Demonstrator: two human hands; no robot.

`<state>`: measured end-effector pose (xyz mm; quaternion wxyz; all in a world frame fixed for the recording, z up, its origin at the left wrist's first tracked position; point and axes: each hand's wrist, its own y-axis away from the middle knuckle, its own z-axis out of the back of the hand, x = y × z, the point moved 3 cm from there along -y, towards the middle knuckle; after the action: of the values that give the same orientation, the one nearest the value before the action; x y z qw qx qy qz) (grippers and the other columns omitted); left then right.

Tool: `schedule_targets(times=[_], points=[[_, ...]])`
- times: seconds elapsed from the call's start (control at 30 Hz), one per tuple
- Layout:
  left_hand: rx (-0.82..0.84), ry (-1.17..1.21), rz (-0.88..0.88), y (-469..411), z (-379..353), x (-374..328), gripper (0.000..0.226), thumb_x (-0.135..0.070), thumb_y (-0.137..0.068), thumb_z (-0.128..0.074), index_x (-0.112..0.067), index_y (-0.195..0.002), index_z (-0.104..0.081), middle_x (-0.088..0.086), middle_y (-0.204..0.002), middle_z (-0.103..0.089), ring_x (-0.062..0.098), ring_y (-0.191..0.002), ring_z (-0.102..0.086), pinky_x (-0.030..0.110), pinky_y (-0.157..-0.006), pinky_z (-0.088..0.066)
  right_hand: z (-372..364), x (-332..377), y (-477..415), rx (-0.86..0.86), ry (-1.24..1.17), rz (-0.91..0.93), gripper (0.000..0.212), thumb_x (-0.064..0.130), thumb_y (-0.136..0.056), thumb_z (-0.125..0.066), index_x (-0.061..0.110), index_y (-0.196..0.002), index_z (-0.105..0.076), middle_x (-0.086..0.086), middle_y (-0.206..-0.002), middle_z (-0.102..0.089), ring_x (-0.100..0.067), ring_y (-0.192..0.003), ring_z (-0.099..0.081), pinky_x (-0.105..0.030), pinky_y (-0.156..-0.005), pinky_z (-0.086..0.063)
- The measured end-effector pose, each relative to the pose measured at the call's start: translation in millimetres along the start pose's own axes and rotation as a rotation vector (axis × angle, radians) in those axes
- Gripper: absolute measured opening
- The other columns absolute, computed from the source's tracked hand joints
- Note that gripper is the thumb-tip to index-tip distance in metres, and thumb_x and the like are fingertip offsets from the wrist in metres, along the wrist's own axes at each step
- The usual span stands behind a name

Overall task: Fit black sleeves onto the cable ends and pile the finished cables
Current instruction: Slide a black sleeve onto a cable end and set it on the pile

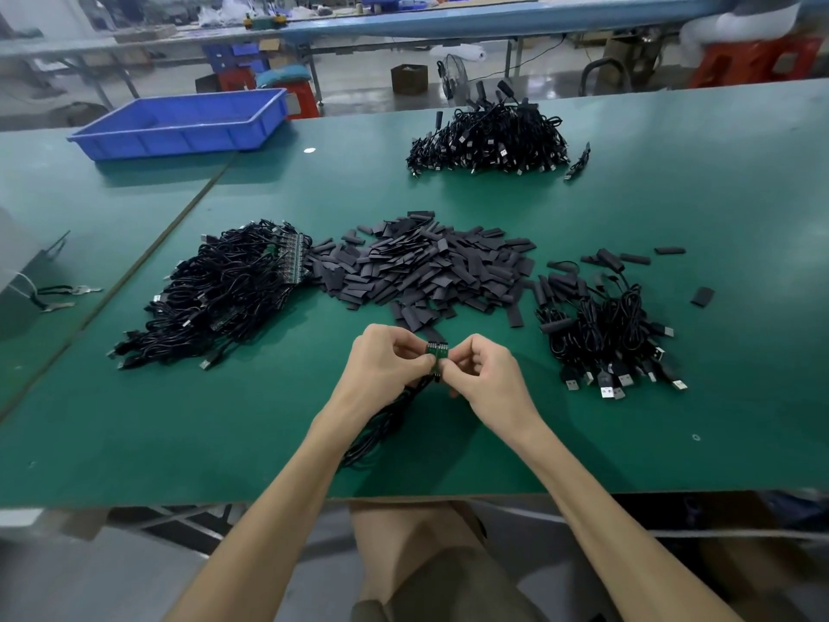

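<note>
My left hand [389,362] and my right hand [481,369] meet over the near middle of the green table [269,419]. Between their fingertips they pinch a small green circuit board [436,348] at the end of a black cable [381,428], which trails back toward me. A heap of loose black sleeves [426,267] lies just beyond my hands. Left of it sits a pile of bare cables [224,294] with green board ends. To the right lies a pile of sleeved cables [605,329].
A larger pile of black cables [489,139] sits at the far side of the table. A blue plastic tray [179,125] stands at the far left. Metal clips [67,294] lie on the left bench. A few stray sleeves [702,297] lie right.
</note>
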<state>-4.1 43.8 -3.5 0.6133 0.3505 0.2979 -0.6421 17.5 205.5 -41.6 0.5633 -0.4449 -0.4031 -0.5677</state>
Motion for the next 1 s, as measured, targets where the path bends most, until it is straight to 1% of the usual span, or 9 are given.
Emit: schedule_targets(times=[0.07, 0.3, 0.43, 0.53, 0.6, 0.7, 0.83, 0.93, 1.0], points=[[-0.020, -0.010, -0.010, 1, 0, 0, 0.021, -0.016, -0.083, -0.080, -0.030, -0.074, -0.068, -0.008, -0.070, -0.072, -0.005, -0.055, -0.062, 0.010, -0.055, -0.049, -1, 1, 0, -0.011, 0.010, 0.007, 0.016, 0.012, -0.090, -0.075, 0.012, -0.081, -0.062, 0.001, -0.065, -0.066, -0.009, -0.056, -0.060, -0.032, -0.061, -0.051], [-0.057, 0.005, -0.054, 5, -2, -1, 0.029, -0.012, -0.082, -0.079, -0.035, -0.069, -0.067, -0.020, -0.057, -0.067, -0.008, -0.058, -0.062, 0.006, -0.053, -0.043, -2, 0, 1, -0.030, 0.020, 0.016, 0.016, 0.012, -0.090, -0.075, 0.013, -0.080, -0.061, 0.003, -0.065, -0.065, -0.010, -0.058, -0.059, -0.035, -0.062, -0.053], [-0.098, -0.045, -0.083, 9, -9, -1, 0.013, -0.011, -0.082, -0.076, -0.023, -0.077, -0.071, -0.012, -0.067, -0.069, -0.009, -0.061, -0.062, 0.006, -0.054, -0.043, -3, 0, 2, -0.037, 0.060, 0.024, 0.017, 0.013, -0.089, -0.075, 0.012, -0.080, -0.061, -0.002, -0.070, -0.067, -0.013, -0.062, -0.059, -0.036, -0.064, -0.052], [-0.155, -0.021, -0.100, 8, -7, -1, 0.007, -0.014, -0.084, -0.075, -0.019, -0.082, -0.071, -0.010, -0.071, -0.069, -0.007, -0.062, -0.061, 0.007, -0.056, -0.043, -3, -1, 3, -0.060, 0.026, 0.018, 0.015, 0.013, -0.089, -0.075, 0.015, -0.080, -0.063, 0.002, -0.067, -0.068, -0.017, -0.062, -0.065, -0.037, -0.065, -0.055], [-0.195, -0.026, -0.103, 4, 1, 1, 0.008, -0.015, -0.087, -0.074, -0.020, -0.083, -0.068, -0.008, -0.072, -0.070, -0.001, -0.064, -0.062, 0.011, -0.060, -0.047, -1, -2, 3, -0.068, -0.015, 0.006, 0.013, 0.015, -0.090, -0.075, 0.017, -0.083, -0.065, 0.003, -0.070, -0.070, -0.020, -0.068, -0.070, -0.035, -0.066, -0.056], [-0.232, -0.027, -0.088, -5, 18, 11, 0.011, -0.013, -0.092, -0.072, -0.021, -0.087, -0.065, -0.004, -0.075, -0.070, 0.012, -0.072, -0.068, 0.026, -0.070, -0.056, 1, -4, 3, -0.051, -0.106, -0.011, 0.009, 0.018, -0.095, -0.072, 0.015, -0.091, -0.065, 0.001, -0.076, -0.073, -0.013, -0.069, -0.071, -0.025, -0.063, -0.053], [-0.337, 0.058, -0.026, -14, 41, 28, 0.010, -0.009, -0.096, -0.067, -0.018, -0.096, -0.064, -0.001, -0.085, -0.069, 0.015, -0.073, -0.070, 0.042, -0.075, -0.062, 0, -2, 2, -0.010, -0.185, 0.007, 0.005, 0.017, -0.103, -0.062, 0.014, -0.099, -0.065, 0.002, -0.090, -0.077, -0.007, -0.082, -0.073, -0.020, -0.066, -0.053], [-0.405, 0.180, 0.022, -15, 49, 40, 0.005, -0.010, -0.099, -0.062, -0.015, -0.101, -0.060, 0.004, -0.088, -0.068, 0.010, -0.062, -0.071, 0.045, -0.074, -0.063, 0, 1, 2, -0.005, -0.288, 0.022, 0.009, 0.010, -0.107, -0.052, 0.005, -0.109, -0.060, 0.000, -0.108, -0.077, -0.011, -0.097, -0.075, -0.025, -0.072, -0.059], [-0.415, 0.225, 0.047, -12, 47, 45, 0.005, -0.012, -0.102, -0.059, -0.016, -0.104, -0.058, 0.008, -0.095, -0.068, 0.013, -0.061, -0.073, 0.043, -0.072, -0.063, 1, 2, 2, -0.003, -0.368, 0.010, 0.010, 0.007, -0.109, -0.047, 0.000, -0.110, -0.054, -0.004, -0.109, -0.078, -0.019, -0.096, -0.077, -0.027, -0.070, -0.060]])
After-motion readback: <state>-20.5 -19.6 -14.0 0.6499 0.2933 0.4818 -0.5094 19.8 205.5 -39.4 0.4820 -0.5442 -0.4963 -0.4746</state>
